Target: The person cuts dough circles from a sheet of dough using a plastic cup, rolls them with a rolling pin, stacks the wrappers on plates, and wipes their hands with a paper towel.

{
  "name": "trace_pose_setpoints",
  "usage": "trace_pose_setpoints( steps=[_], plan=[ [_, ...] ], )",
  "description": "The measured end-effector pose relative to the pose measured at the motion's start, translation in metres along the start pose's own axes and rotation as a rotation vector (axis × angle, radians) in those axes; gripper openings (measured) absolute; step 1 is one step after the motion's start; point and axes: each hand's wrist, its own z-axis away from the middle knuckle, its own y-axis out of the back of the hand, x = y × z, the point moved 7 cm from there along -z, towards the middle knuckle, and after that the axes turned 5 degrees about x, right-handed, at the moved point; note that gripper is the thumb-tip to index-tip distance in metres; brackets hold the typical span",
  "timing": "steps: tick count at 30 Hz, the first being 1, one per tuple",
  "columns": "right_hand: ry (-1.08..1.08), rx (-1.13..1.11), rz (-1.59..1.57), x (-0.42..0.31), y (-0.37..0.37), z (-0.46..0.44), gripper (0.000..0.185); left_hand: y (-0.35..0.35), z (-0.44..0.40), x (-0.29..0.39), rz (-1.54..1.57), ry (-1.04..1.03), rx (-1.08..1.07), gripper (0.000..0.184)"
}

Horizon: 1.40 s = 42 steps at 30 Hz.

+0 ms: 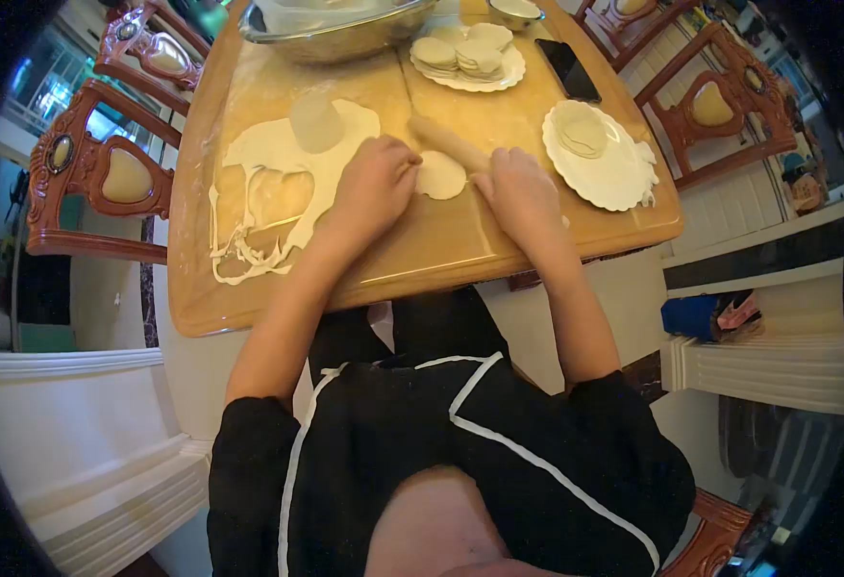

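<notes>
A small round dough wrapper (440,177) lies on the wooden table between my two hands. My left hand (376,183) is closed, its fingertips pinched at the wrapper's left edge. My right hand (523,195) is wrapped round the near end of a wooden rolling pin (446,142), which slants away to the left just behind the wrapper. To the left spreads a large, thin dough sheet (263,144) with cut-out gaps and thin scraps at its near end. A pale, translucent cup (316,124) stands on this sheet.
A scalloped white plate (617,173) with a few wrappers is at the right. Behind are another plate (495,84) of stacked wrappers, a black phone (568,70), a small bowl (515,13) and a large metal basin (345,37). Carved chairs (95,183) surround the table (422,260).
</notes>
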Motion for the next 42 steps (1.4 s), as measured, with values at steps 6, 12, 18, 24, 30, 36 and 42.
trace_pose_setpoints(
  steps=[6, 12, 18, 24, 30, 36, 42],
  plan=[
    [-0.085, 0.104, 0.045, 0.028, 0.003, 0.005, 0.031, -0.057, -0.059, -0.013, 0.032, 0.015, -0.477, 0.027],
    [-0.071, 0.169, 0.093, 0.026, 0.008, 0.004, 0.030, -0.072, -0.073, -0.018, 0.022, 0.123, -0.825, 0.018],
    [-0.069, 0.190, 0.107, 0.026, 0.006, 0.005, 0.028, -0.034, -0.071, 0.001, 0.533, 0.320, -0.466, 0.023],
    [-0.077, 0.190, 0.087, 0.025, 0.008, 0.006, 0.027, -0.017, 0.029, 0.002, 0.448, 0.621, -0.190, 0.035],
    [0.024, 0.195, 0.075, 0.018, 0.010, 0.002, 0.027, -0.001, 0.023, 0.033, -0.162, -0.219, -0.020, 0.031],
    [0.185, 0.071, -0.057, -0.022, 0.006, 0.001, 0.025, -0.020, 0.031, 0.022, -0.104, -0.185, -0.141, 0.037],
    [0.343, -0.096, 0.189, -0.033, -0.022, -0.052, 0.032, -0.017, 0.035, 0.025, -0.128, -0.215, -0.084, 0.035]
  ],
)
